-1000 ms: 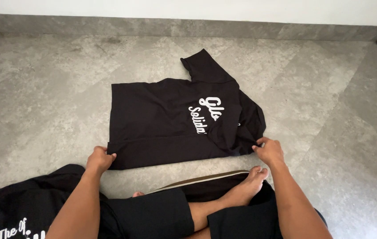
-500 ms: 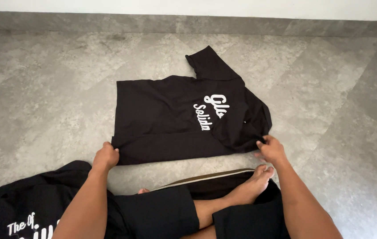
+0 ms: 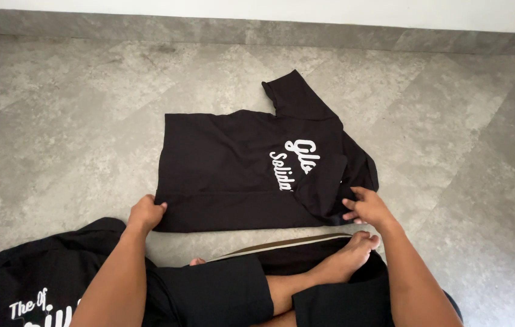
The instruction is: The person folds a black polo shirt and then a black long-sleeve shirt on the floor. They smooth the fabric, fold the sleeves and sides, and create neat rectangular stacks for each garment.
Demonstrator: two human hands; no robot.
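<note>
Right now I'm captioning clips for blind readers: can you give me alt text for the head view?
A seated person's two hands press the near edge of a partly folded black T-shirt on a grey stone floor: left hand at its left corner, right hand on the right. More black clothing lies by their left arm.
</note>
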